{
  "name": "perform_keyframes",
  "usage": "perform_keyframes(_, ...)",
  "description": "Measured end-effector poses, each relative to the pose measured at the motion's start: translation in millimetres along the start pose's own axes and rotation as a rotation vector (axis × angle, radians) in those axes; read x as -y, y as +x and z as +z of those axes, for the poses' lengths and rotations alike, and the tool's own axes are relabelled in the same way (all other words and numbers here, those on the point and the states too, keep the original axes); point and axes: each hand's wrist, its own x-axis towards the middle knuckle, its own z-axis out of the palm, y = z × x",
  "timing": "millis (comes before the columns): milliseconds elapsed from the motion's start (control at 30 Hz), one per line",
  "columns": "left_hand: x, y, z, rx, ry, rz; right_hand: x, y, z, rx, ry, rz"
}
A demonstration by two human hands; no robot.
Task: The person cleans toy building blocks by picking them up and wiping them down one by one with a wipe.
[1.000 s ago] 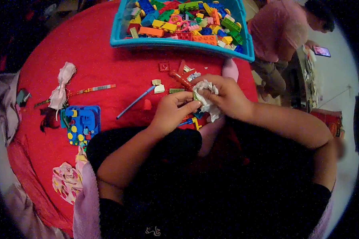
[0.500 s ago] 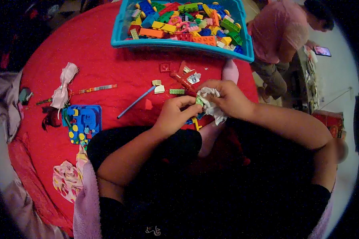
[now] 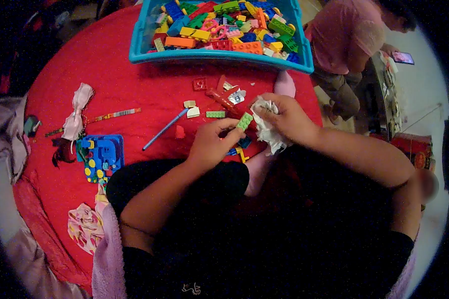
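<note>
From afar, I saw a red cloth (image 3: 149, 89) bearing a brick-filled blue tub (image 3: 219, 59); the right hand (image 3: 287, 118) and left hand (image 3: 212, 144) hung close, fingers clamped respectively on a crumpled white wad (image 3: 268, 131) and, just beside it, a light-green brick (image 3: 244, 121).

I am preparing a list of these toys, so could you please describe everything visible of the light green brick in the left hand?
The light green brick is oblong and looks like plastic, with rows of round studs facing the camera. It slants, its far end toward the picture's right. The fingers of the left hand pinch its near end, partly hiding it. It is close beside the crumpled white wad; whether they touch is unclear.
</note>
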Motion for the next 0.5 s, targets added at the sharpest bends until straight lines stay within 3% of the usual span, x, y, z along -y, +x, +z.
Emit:
perform_keyframes(67,1.4,2.9,-5.1,0.029,0.195,0.058,-1.8,-1.9,0.4,0.092,0.031,-0.035)
perform_keyframes(167,2.7,4.6,-9.2,0.155,0.196,0.135,-8.8,-2.8,0.5,0.233,-0.040,-0.062)
perform_keyframes(233,-2.9,8.1,-14.8,0.098,0.188,0.148,0.6,-2.9,-2.8,0.175,-0.161,-0.060)
perform_keyframes(267,-5.0,11.3,-19.0,0.040,0.180,0.161,-1.1,0.3,-5.3,0.123,-0.035,0.011)
perform_keyframes(300,1.5,18.6,-27.4,0.040,0.180,0.161,6.3,-0.9,-6.8,-0.104,0.039,-0.126)
perform_keyframes(367,20.7,31.9,-44.3,-0.138,0.262,0.119,19.5,10.0,-20.1,-0.421,0.438,-0.128)
perform_keyframes(400,13.0,30.4,-45.7,-0.145,0.488,0.081,17.9,13.1,-21.8,-0.421,0.440,-0.130)
perform_keyframes(433,18.0,30.7,-45.0,-0.145,0.493,0.083,13.9,15.4,-22.6,-0.398,0.489,-0.133)
perform_keyframes(467,31.1,31.5,-43.4,-0.043,0.670,0.089,9.1,16.0,-21.9,-0.377,0.539,-0.136)
perform_keyframes(500,45.5,32.0,-41.7,0.058,0.843,0.093,3.0,10.1,-15.4,-0.380,0.370,-0.079)
